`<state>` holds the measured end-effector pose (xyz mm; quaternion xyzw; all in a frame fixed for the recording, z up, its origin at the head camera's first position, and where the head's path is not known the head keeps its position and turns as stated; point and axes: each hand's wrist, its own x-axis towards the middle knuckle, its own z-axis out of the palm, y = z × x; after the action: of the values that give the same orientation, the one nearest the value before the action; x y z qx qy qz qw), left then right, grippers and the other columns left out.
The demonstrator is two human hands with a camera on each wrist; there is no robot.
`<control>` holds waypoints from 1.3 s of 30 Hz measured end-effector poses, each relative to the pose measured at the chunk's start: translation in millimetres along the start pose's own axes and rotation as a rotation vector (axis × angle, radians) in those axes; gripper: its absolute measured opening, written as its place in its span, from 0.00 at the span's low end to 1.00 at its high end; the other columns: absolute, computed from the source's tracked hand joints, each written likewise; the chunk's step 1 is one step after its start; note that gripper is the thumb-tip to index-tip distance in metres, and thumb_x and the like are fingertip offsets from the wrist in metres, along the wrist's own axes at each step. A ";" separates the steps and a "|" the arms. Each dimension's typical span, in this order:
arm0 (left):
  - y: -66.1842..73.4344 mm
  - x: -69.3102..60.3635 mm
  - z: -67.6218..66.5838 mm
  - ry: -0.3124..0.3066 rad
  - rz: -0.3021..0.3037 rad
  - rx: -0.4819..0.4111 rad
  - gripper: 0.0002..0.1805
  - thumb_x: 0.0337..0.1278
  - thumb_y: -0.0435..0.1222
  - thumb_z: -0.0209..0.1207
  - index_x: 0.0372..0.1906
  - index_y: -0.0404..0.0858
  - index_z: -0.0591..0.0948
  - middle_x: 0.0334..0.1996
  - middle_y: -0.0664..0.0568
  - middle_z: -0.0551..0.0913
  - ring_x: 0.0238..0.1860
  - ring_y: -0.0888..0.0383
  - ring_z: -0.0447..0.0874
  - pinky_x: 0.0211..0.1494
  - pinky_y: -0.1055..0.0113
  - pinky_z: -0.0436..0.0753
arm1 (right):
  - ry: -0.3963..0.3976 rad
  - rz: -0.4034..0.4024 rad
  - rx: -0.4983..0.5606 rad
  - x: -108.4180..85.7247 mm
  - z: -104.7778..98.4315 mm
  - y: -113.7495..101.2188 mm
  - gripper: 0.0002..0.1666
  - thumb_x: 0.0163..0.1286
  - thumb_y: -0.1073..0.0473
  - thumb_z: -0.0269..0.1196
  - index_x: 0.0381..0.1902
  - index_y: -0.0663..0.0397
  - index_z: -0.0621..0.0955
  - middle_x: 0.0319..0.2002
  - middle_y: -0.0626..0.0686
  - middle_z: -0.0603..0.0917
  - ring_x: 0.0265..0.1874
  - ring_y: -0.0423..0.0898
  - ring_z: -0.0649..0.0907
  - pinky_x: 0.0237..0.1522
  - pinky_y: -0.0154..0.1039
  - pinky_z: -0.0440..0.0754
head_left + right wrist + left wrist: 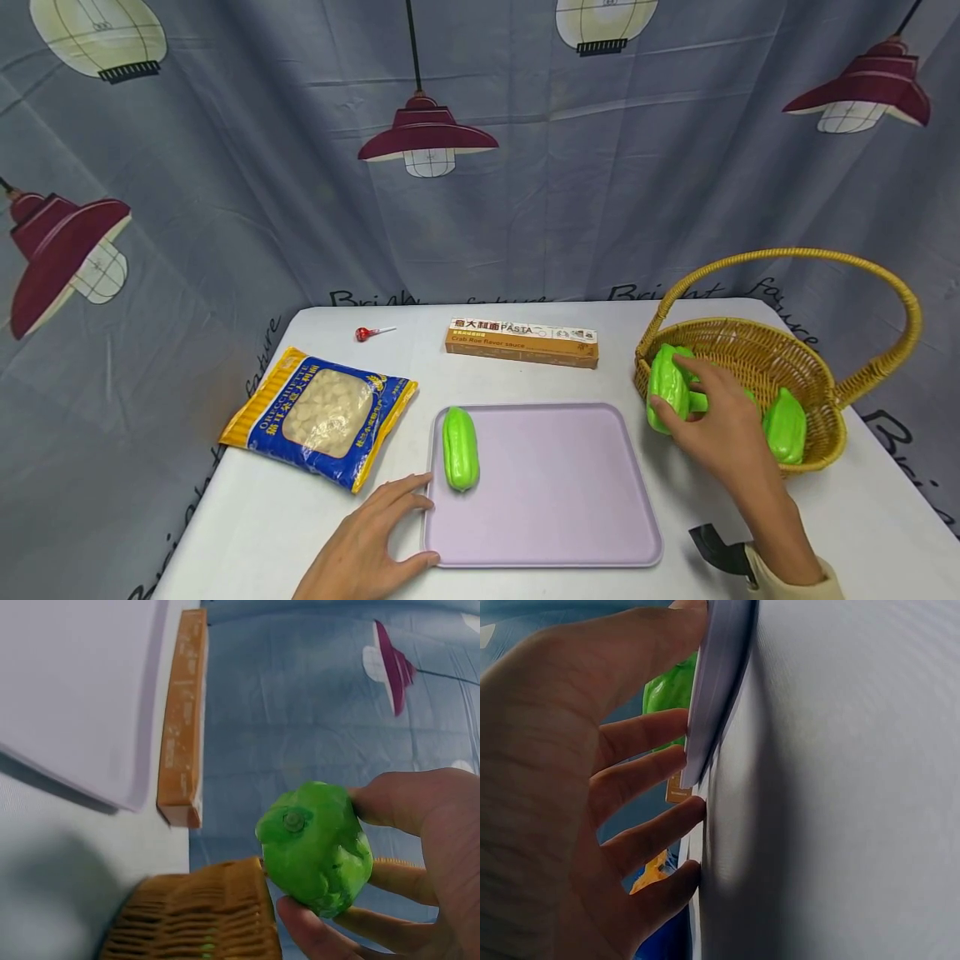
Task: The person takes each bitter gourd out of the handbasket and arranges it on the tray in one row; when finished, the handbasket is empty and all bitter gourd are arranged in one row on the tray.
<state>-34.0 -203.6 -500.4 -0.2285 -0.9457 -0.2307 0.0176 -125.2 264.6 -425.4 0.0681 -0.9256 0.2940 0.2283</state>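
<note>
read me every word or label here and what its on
"ORECCHIETTE" on the blue-and-yellow bag
"猫耳朵意大利面" on the same bag
"意大利面" on the long box
"PASTA" on that box
"Crab Roe flavor sauce" on that box
"Bright" on the backdrop
Other backdrop script is partly hidden; remaining print is too small or blurred.

Tray [555,500] left of basket [742,346]

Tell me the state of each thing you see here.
Left hand, touching tray
Right hand, gripping
Held vegetable, at basket's rim
Tray, lying flat
Vegetable on tray, lying down
Basket, upright, holding vegetables
Pasta bag, lying flat, seemingly sealed
Pasta box, lying down, seemingly closed
Lollipop, lying down, wrapping unclear
</note>
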 end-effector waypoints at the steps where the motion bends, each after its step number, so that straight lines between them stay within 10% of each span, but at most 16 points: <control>1: 0.1 -0.2 0.0 -0.001 -0.001 -0.001 0.27 0.57 0.64 0.73 0.55 0.56 0.85 0.74 0.62 0.77 0.71 0.57 0.78 0.73 0.54 0.83 | -0.004 -0.002 0.002 0.3 1.4 -1.1 0.44 0.59 0.58 0.81 0.71 0.61 0.77 0.64 0.73 0.79 0.52 0.72 0.84 0.48 0.72 0.81; 8: -0.1 0.5 -0.2 -0.003 -0.007 0.015 0.27 0.57 0.66 0.72 0.55 0.57 0.85 0.74 0.62 0.77 0.71 0.57 0.78 0.72 0.54 0.84 | -0.031 -0.021 -0.002 -0.4 12.8 -7.3 0.44 0.59 0.57 0.81 0.71 0.60 0.78 0.60 0.69 0.80 0.47 0.64 0.84 0.34 0.49 0.84; 16: -0.1 1.0 0.3 0.005 0.002 0.034 0.27 0.57 0.66 0.72 0.55 0.57 0.85 0.73 0.61 0.78 0.70 0.57 0.79 0.71 0.55 0.85 | -0.097 -0.013 0.035 -4.0 22.6 -18.7 0.44 0.62 0.58 0.80 0.73 0.60 0.76 0.65 0.72 0.78 0.62 0.72 0.78 0.52 0.75 0.82; 39: -0.2 1.3 -0.4 -0.031 -0.026 0.021 0.29 0.58 0.67 0.70 0.56 0.56 0.85 0.74 0.62 0.77 0.71 0.56 0.78 0.73 0.54 0.84 | -0.218 -0.078 0.020 -6.1 55.0 -43.7 0.40 0.64 0.55 0.79 0.72 0.58 0.77 0.65 0.67 0.79 0.51 0.63 0.86 0.40 0.54 0.91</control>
<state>-35.3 -203.4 -500.0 -0.2195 -0.9511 -0.2172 0.0023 -129.4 197.2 -445.5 0.1377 -0.9386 0.2851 0.1371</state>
